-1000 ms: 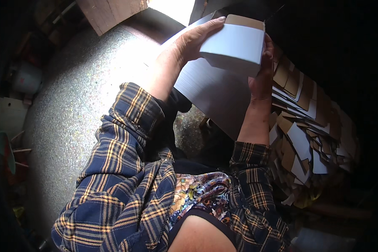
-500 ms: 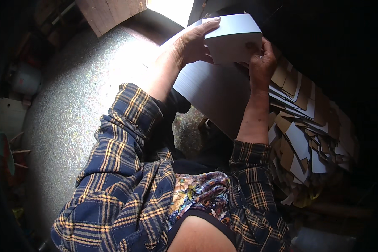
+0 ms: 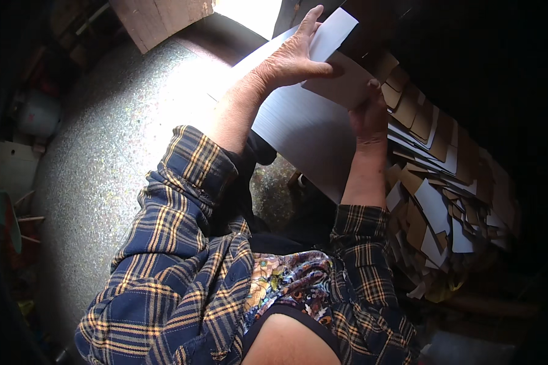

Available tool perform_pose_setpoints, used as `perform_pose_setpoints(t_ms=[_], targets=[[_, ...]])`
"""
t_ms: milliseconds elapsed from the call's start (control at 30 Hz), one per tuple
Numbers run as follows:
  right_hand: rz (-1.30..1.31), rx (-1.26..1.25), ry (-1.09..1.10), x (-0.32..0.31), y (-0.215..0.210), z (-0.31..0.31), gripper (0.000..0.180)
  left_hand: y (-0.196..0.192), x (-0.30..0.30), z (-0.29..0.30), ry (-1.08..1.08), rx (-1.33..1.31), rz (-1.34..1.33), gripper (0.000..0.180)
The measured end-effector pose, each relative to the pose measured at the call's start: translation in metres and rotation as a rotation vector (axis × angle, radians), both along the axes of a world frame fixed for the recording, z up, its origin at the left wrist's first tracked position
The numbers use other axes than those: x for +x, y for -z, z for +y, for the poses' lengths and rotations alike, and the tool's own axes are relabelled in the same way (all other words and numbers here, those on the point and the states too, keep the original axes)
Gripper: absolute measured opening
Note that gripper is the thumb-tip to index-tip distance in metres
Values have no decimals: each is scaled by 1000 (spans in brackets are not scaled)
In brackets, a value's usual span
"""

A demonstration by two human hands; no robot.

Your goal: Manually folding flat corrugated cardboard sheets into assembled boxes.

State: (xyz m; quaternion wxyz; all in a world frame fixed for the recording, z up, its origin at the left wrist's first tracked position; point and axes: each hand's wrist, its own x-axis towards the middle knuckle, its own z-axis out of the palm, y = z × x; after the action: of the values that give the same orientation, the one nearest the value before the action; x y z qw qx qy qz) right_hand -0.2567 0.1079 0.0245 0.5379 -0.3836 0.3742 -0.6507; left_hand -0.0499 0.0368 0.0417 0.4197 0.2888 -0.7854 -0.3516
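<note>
Over the table [image 3: 304,131], a partly folded white cardboard box [image 3: 341,79] is held up between both hands. One white panel stands up at its far left; the side facing me is shaded. My left hand [image 3: 286,61] grips its left end, thumb across the near panel and a finger raised along the white panel. At the lower right end, my right hand [image 3: 369,115] is closed on the cardboard, its thumb on top. Fingers behind the box are hidden.
To the right lies a big pile of flat white and brown cardboard pieces [image 3: 432,194], overlapping in rows. A wooden board [image 3: 158,21] stands at the far left. Speckled floor [image 3: 103,176] spreads on the left, with a pale container [image 3: 38,112] at its edge.
The box has been tilted, its right end coming down and toward me, its left end rising. My left thumb has moved from the top onto the near panel; my right hand has lowered.
</note>
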Motion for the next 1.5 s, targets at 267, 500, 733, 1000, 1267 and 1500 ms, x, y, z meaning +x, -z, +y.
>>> perform_pose_setpoints(t_ms=[267, 500, 733, 1000, 1267, 1500], targets=[[70, -32, 2, 4, 11, -4, 42, 27, 0, -21, 50, 449, 110, 110], [94, -65, 38, 15, 13, 8, 48, 24, 4, -22, 97, 571, 187, 103], [65, 101, -83, -7, 25, 7, 66, 6, 14, -7, 277, 543, 300, 112], [208, -4, -78, 3, 20, 14, 74, 9, 15, -9, 60, 454, 280, 120], [-86, 60, -138, -2, 48, 13, 47, 23, 5, -21, -134, 436, 205, 104], [149, -35, -135, 4, 25, 31, 42, 27, 21, -28, 24, 543, 309, 45]])
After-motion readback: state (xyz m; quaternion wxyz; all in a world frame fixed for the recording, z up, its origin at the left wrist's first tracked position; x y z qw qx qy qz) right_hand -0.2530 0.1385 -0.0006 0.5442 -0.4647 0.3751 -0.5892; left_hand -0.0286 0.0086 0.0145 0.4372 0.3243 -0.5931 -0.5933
